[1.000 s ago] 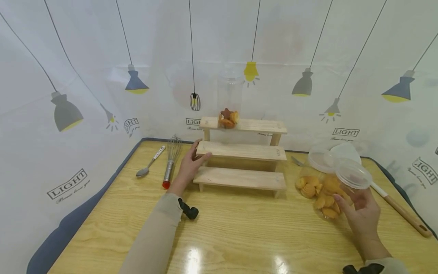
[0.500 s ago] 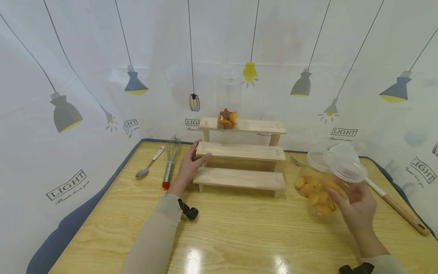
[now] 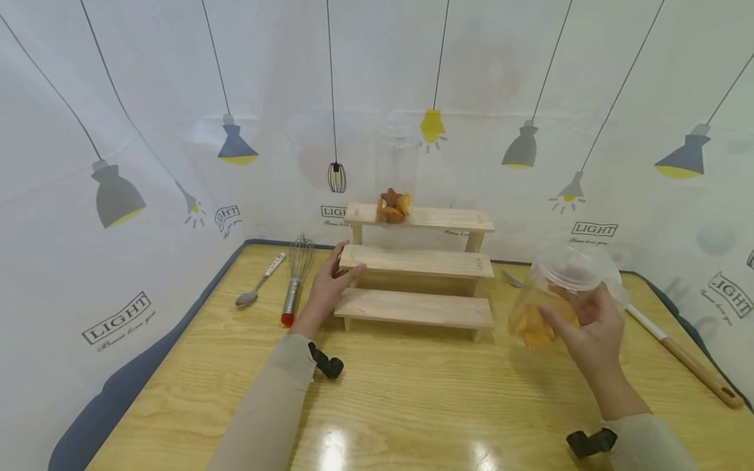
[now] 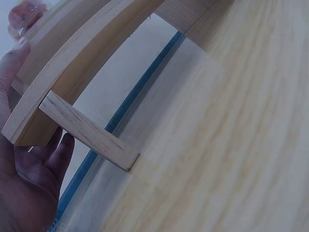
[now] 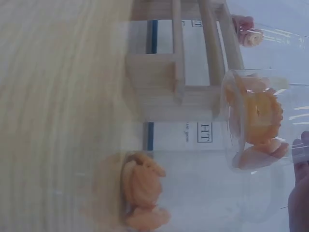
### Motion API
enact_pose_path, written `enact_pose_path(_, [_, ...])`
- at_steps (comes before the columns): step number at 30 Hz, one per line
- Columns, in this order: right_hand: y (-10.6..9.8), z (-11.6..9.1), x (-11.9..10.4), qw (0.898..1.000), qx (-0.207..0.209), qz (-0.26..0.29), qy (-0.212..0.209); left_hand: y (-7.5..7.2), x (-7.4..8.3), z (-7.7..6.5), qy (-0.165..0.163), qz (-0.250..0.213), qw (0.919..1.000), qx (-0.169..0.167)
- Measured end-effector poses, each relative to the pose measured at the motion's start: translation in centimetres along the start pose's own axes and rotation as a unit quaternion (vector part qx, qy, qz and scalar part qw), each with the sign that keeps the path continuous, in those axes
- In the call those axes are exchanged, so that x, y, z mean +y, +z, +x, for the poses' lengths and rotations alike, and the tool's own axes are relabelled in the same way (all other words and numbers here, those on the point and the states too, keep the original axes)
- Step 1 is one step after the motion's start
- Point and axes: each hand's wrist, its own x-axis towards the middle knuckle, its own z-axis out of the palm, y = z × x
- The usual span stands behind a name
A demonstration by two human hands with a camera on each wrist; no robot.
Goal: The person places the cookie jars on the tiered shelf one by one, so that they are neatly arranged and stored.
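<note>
Head view: a spoon (image 3: pixel 257 284) and a whisk (image 3: pixel 292 291) lie on the table (image 3: pixel 412 392), then the left hand (image 3: pixel 325 286) grips the wooden steps (image 3: pixel 415 261). A clear jar (image 3: pixel 396 163) stands on the top step (image 3: pixel 449 217). The right hand (image 3: pixel 592 327) holds a cookie jar (image 3: pixel 538 306) above the table, right of the steps, near a spatula (image 3: pixel 686 356).

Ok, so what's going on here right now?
A person's left hand grips the left end of the middle shelf of a wooden stand. The right hand holds a clear jar of orange pieces above the table, right of the stand. Another jar stands on the top shelf.
</note>
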Motion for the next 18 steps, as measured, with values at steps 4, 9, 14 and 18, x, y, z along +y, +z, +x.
enact_pose_path(4, [0.8, 1.1, 0.1, 1.000, -0.002, 0.004, -0.006, 0.0, 0.0, 0.0, -0.002, 0.003, 1.0000, -0.001])
enact_pose_path(9, [1.6, 2.4, 0.5, 1.000, 0.025, -0.002, 0.011, -0.1, 0.0, 0.0, 0.000, 0.006, 1.0000, -0.001])
enact_pose_path(14, [3.2, 3.7, 1.1, 0.994, 0.068, -0.018, 0.084, -0.2, -0.1, 0.0, 0.001, 0.001, 1.0000, -0.001])
enact_pose_path(18, [4.6, 4.9, 1.7, 0.987, 0.077, -0.053, 0.132, -0.2, -0.1, 0.0, 0.000, 0.005, 1.0000, 0.003])
